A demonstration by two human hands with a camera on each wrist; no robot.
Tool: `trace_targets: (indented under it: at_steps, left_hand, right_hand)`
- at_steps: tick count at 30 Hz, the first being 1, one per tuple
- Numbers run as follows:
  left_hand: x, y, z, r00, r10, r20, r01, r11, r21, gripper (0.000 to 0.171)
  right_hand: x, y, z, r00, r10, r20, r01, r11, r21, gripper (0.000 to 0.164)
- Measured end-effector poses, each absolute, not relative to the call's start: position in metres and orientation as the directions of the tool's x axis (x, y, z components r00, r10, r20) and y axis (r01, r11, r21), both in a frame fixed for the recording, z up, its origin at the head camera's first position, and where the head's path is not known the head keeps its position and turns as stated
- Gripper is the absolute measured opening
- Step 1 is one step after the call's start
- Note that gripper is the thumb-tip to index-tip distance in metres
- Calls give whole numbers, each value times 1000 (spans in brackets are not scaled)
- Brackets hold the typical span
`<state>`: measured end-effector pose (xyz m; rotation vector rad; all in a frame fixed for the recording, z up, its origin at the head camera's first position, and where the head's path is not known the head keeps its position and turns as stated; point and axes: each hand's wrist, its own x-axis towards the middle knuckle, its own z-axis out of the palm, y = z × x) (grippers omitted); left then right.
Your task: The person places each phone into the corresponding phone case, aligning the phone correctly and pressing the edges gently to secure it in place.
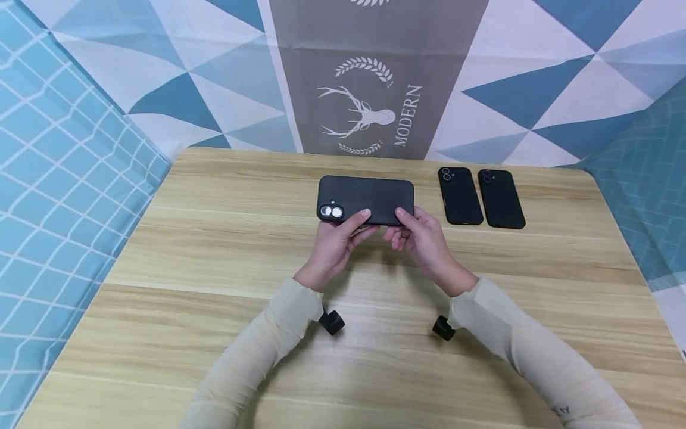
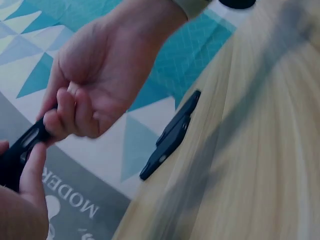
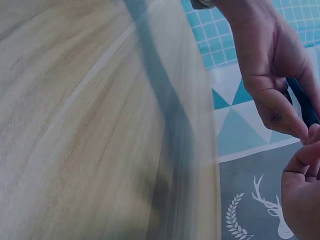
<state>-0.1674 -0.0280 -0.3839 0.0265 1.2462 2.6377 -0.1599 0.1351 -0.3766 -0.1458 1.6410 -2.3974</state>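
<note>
In the head view both hands hold a black phone case (image 1: pixel 375 199) sideways above the far part of the table, back up, with two pale camera circles at its left end. My left hand (image 1: pixel 334 241) pinches the near edge around its middle, thumb on the back and fingers beneath. Near the right corner my right hand (image 1: pixel 426 241) pinches the same edge, thumb on top. An oval cutout shows on the edge of the case (image 2: pixel 30 137) in the left wrist view, beside the right hand's (image 2: pixel 95 75) curled fingers. I cannot tell whether a phone is inside.
Two more black phone-shaped pieces (image 1: pixel 461 195) (image 1: pixel 501 198) lie side by side at the back right of the wooden table (image 1: pixel 214 250). Patterned cloth (image 1: pixel 214 71) rises behind the table. A black wrist camera (image 1: pixel 332 322) hangs under the left sleeve.
</note>
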Motion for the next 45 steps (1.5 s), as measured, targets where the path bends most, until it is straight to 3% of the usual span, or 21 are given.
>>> trace_targets:
  at_steps: [10, 32, 41, 45]
  left_hand:
    - [-166, -49, -381, -968, 237, -78, -211, -614, 760, 17]
    - [-164, -60, -385, -986, 168, -9, -117, -648, 753, 20]
    - [-164, -59, -389, -978, 208, -36, -165, -648, 744, 11]
    - [-167, -56, -402, -965, 262, -28, -189, -614, 766, 24]
  right_hand:
    - [-159, 138, -374, -973, -223, -66, 147, -367, -919, 19]
    - [-161, 145, -373, -970, -231, -77, 165, -386, -907, 18]
    - [-161, 144, -373, -971, -220, -96, 179, -400, -899, 18]
    - [-161, 144, -374, -971, -210, -114, 191, -395, -899, 18]
